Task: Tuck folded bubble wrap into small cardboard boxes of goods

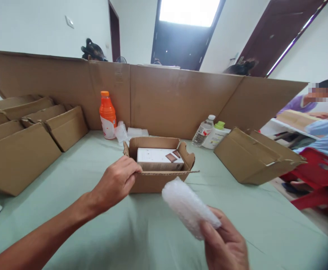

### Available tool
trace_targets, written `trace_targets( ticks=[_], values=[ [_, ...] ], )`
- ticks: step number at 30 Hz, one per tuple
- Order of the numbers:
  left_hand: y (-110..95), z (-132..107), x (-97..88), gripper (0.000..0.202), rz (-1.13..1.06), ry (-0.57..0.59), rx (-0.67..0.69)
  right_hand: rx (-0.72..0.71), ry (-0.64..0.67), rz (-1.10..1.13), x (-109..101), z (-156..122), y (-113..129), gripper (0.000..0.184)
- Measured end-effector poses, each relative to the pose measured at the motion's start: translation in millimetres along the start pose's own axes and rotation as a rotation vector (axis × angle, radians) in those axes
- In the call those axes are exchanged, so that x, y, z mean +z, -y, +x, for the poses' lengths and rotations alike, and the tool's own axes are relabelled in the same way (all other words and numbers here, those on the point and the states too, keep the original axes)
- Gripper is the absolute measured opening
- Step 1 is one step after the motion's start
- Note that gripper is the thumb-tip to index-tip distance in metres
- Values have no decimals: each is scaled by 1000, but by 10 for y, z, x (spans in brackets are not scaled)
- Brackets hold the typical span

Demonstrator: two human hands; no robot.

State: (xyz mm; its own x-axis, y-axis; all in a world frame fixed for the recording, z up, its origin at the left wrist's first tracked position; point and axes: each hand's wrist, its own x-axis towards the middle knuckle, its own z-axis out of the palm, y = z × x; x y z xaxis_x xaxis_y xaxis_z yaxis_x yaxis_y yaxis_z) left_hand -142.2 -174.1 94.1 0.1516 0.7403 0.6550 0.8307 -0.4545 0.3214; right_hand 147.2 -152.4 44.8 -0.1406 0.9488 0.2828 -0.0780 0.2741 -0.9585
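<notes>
A small open cardboard box (155,183) stands in front of me, its flaps raised. Inside it lies a white product box (155,155) with brown squares printed at one end. My left hand (119,178) is closed on the near left edge of the cardboard box, fingertips over the rim. Between the thumb and fingers of my right hand (222,240) is a roll of bubble wrap (187,206), held in the air at the box's near right corner. Whether anything is inside the roll, I cannot tell.
Several open cardboard boxes (20,157) crowd the left; another cardboard box (245,157) stands at right. Behind are an orange bottle (107,116), bubble wrap rolls (121,132), a clear bottle (203,131) and a white bottle (216,137). A cardboard screen (164,101) borders the table. Another person sits at far right.
</notes>
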Motion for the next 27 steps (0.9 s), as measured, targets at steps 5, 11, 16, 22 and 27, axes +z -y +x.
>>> trace_targets(
  ticks=[5, 11, 16, 22, 27],
  values=[
    [-236, -485, -184, 25, 100, -103, -13, -308, 57, -396, -57, 344, 544, 20],
    [-255, -601, -229, 26, 243, -201, -46, -952, 398, -790, 569, 909, 961, 23],
    [-189, -580, -172, 24, 227, -207, -47, -1253, 578, -1088, 1164, 1122, 1068, 19],
    [-135, -584, -129, 37, 141, -247, -117, -1309, 847, -1182, 1581, 1229, 1029, 20],
    [-95, -620, -110, 43, 69, -250, -130, -1275, 987, -1199, 1827, 1366, 1041, 23]
  ],
)
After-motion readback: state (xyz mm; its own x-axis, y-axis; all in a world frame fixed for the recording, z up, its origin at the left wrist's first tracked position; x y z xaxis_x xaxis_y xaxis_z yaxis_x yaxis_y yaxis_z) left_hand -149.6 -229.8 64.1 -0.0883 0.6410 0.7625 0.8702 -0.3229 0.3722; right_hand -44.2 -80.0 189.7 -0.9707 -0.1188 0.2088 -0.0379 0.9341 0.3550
